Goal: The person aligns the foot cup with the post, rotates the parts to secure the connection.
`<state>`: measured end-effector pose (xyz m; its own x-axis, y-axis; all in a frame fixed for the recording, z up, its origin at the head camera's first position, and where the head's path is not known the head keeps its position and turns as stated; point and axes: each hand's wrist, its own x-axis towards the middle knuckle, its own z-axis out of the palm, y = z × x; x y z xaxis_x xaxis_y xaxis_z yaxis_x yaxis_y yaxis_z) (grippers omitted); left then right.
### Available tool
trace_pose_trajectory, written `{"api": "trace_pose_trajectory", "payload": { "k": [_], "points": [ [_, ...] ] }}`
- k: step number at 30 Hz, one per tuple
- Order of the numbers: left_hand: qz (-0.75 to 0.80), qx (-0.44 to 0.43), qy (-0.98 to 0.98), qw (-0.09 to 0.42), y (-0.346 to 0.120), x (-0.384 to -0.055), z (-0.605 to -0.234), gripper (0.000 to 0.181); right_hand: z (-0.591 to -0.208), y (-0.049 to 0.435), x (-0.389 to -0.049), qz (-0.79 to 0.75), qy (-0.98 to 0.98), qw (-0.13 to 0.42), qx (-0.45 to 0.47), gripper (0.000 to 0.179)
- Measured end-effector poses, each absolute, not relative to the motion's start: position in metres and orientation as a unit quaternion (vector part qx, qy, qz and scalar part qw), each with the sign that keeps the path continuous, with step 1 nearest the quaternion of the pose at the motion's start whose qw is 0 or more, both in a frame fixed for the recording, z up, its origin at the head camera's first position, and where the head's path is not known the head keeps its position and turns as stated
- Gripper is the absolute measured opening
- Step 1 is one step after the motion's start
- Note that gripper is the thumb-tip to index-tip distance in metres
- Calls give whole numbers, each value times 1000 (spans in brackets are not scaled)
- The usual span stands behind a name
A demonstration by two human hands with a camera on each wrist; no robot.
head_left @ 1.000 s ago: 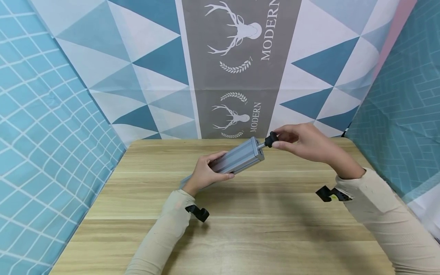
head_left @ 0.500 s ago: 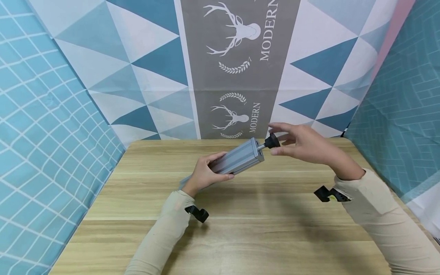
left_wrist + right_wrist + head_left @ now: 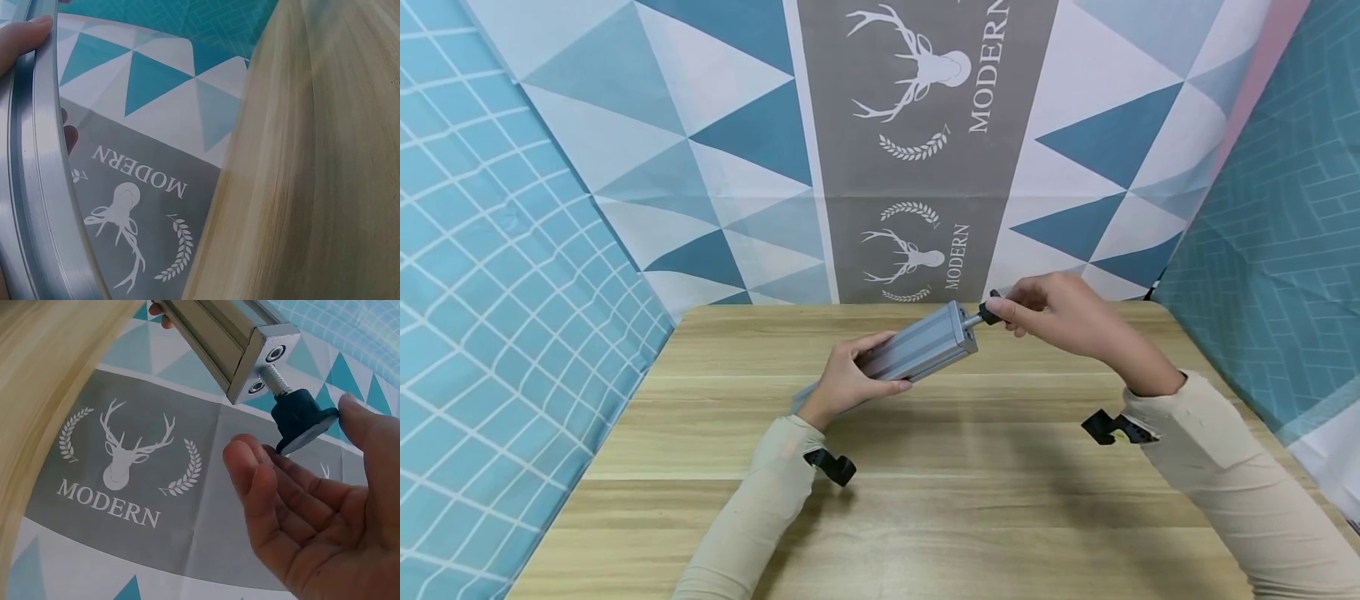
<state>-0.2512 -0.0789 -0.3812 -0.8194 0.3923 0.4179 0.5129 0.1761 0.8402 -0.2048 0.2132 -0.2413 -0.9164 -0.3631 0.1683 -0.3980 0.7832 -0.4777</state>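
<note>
My left hand [image 3: 846,375] grips a silver aluminium profile [image 3: 917,342], thumb on one side and fingers on the other. It is held tilted above the table, its far end pointing up and to the right. In the left wrist view the grooved side of the profile [image 3: 44,162] fills the left edge. A threaded rod [image 3: 274,380] sticks out of the end plate, between two screw heads. On the rod sits a black levelling foot [image 3: 300,415] with a round flat base. My right hand [image 3: 1067,312] pinches the foot's rim between thumb and fingers.
Below both hands lies a wood-grain table [image 3: 925,500]. A patterned cloth [image 3: 917,150] hangs behind its back edge. Blue cloths close off the left [image 3: 512,250] and right sides. Each forearm wears a black mount [image 3: 831,467] over a beige sleeve.
Half a second ago my right fingers were spread around the foot; now they have closed on it again, with the hand turned. My left hand and the profile have stayed in place.
</note>
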Motion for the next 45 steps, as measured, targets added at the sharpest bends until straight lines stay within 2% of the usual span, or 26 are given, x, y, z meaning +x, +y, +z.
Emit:
{"api": "trace_pose_trajectory", "payload": {
  "k": [6,12,16,21,26,30,32,38,41,45],
  "points": [
    [-571,-298,-764,53,-80,-255,-386,66,-239,215,-203,249,-946,30,205,44],
    [-566,-296,-768,47,-78,-234,-358,63,-236,221,-204,248,-924,10,290,62],
    [-566,-304,-765,49,-77,-235,-359,64,-237,222,-205,254,-910,4,328,59],
    [-567,-307,-763,50,-77,-235,-360,64,-242,221,-206,249,-926,22,284,39],
    [-566,-304,-765,48,-76,-235,-360,65,-246,216,-208,269,-940,19,211,44],
    [-566,-301,-767,46,-76,-235,-360,65,-245,217,-206,259,-941,26,215,42],
    [-568,-300,-765,45,-76,-235,-359,65,-243,218,-205,254,-938,23,234,45],
    [-575,-296,-761,42,-77,-235,-358,63,-239,221,-206,241,-911,27,334,66],
    [-578,-295,-760,40,-77,-235,-358,63,-238,221,-206,228,-906,43,355,63],
    [-580,-296,-758,43,-77,-235,-359,63,-240,219,-205,230,-918,52,317,46]
  ]
}}
